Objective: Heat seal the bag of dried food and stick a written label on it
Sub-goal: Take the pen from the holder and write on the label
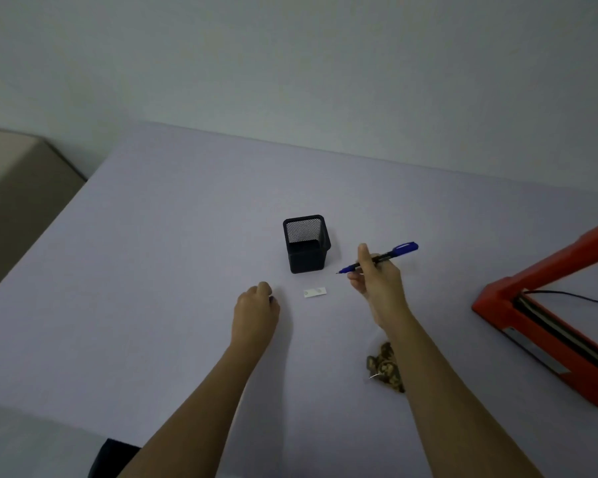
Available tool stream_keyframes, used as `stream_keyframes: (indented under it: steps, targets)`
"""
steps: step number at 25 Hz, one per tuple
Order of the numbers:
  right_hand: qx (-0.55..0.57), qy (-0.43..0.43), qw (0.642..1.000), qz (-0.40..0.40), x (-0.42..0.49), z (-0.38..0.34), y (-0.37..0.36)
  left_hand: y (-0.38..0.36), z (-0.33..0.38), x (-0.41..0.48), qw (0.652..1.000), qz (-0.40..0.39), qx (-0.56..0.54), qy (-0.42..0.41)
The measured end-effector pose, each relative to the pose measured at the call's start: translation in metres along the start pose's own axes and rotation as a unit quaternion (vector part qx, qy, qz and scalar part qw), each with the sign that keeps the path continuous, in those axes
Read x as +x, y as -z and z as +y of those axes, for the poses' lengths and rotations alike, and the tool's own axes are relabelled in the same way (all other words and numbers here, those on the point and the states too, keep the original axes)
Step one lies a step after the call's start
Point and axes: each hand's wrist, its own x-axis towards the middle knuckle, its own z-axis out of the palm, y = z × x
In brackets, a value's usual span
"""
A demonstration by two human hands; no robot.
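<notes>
A small white label (315,292) lies flat on the table (152,270) in front of a black mesh pen holder (306,243). My right hand (377,281) grips a blue pen (380,258) above the table, its tip pointing left, just right of the label. My left hand (256,308) is curled left of the label, and a small dark thing shows at its fingertips. The clear bag of dried food (385,367) lies under my right forearm, partly hidden. The red heat sealer (532,322) stands at the right with its arm raised.
A black cable (573,295) runs from the heat sealer off the right edge. A beige cabinet (11,188) stands beyond the table's left edge. The wall runs along the table's far edge.
</notes>
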Motion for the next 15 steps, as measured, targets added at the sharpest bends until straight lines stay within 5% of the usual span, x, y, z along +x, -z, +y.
stream_keyframes:
  steps: [7, 11, 15]
  targets:
    - [0.109, 0.053, 0.992, 0.021, -0.009, 0.022, -0.002, -0.011, -0.018, 0.01, 0.998, -0.045, 0.051, 0.012]
    - [0.122, 0.071, 0.989, 0.038, -0.01, 0.029, -0.002, -0.006, -0.016, 0.003, 1.0, -0.003, 0.021, 0.016]
    - [0.093, 0.085, 0.989, 0.075, -0.015, 0.045, -0.004, -0.012, -0.003, -0.008, 0.983, 0.106, -0.024, -0.15]
